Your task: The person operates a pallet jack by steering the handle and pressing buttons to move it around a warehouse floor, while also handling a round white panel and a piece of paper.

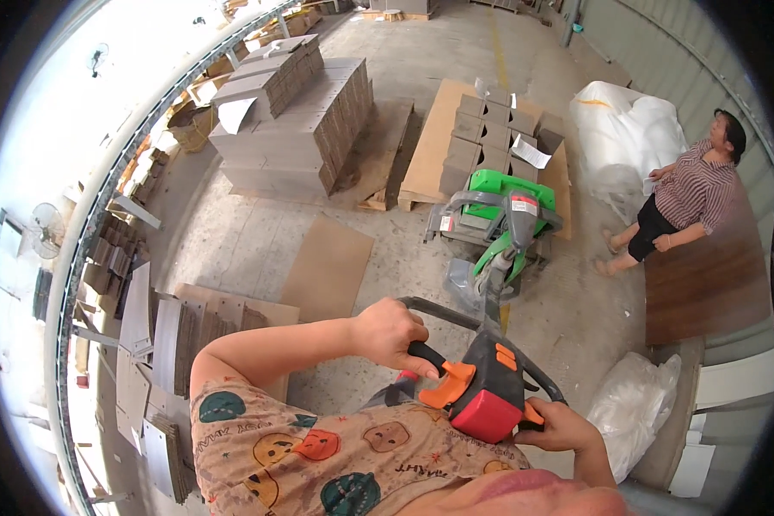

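An electric pallet truck stands in front of me; its green body [537, 199] is at the loaded pallet, and its tiller leans back toward me. The tiller's control handle [482, 391] has a black head with a red end and orange controls. My left hand [389, 335] is closed round the handle's left grip, beside an orange lever. On the other side, my right hand [562, 427] is closed on the right grip, its fingers partly hidden, near the other orange control. Flat brown cartons [482, 142] are stacked on the pallet [420, 176], with white papers on top.
Tall cardboard stacks [271, 142] stand at the far left. A flat cardboard sheet [328, 262] lies on the floor. More boards [176, 344] are at near left. Another person [688, 189] stands right, beside white wrapped bundles [623, 129]. Clear plastic [632, 404] lies near right.
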{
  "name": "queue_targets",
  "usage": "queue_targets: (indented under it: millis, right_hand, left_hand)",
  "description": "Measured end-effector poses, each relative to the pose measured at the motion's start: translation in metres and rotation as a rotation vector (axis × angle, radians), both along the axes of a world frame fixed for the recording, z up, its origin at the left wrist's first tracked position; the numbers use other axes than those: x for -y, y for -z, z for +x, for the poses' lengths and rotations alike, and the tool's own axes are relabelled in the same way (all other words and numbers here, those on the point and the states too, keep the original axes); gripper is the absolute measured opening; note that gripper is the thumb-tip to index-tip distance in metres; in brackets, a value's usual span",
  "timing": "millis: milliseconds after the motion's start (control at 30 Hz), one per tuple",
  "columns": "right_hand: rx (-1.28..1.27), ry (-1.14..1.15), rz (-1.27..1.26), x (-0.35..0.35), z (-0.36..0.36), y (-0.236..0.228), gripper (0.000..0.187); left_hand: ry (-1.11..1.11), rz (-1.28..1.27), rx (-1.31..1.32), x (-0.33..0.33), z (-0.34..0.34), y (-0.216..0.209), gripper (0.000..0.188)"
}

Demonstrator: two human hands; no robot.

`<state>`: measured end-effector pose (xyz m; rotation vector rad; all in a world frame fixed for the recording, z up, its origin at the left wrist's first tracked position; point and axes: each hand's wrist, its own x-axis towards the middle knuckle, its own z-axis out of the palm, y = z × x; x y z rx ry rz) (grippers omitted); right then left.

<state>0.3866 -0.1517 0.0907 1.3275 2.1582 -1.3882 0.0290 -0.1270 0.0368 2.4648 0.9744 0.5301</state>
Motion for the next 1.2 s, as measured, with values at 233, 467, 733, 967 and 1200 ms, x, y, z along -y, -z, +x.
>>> queue_targets:
  millis: [233,467,733,967,1200]
  right_hand:
    - [-0.303,0.084,-0.314,-0.012,-0.010,0.022,0.032]
    - [-0.133,-0.146,0.310,-0.011,-0.049,0.037,0.054]
    - [-0.244,0.112,0.416,0.023,-0.101,0.052,0.051]
    - [-0.445,0.310,0.134,0.022,-0.189,0.043,0.049]
    - [-0.603,0.545,-0.071,-0.011,-0.252,0.058,0.056]
  left_hand:
    - [-0.046,0.055,-0.068,-0.022,-0.021,-0.009,0.059]
    - [-0.130,0.101,-0.085,-0.034,-0.047,0.013,0.067]
    - [-0.270,-0.075,0.066,-0.044,-0.085,0.032,0.057]
    - [-0.542,-0.339,0.388,-0.099,-0.136,0.028,0.050]
    - [-0.617,-0.465,0.115,-0.214,-0.157,0.043,0.050]
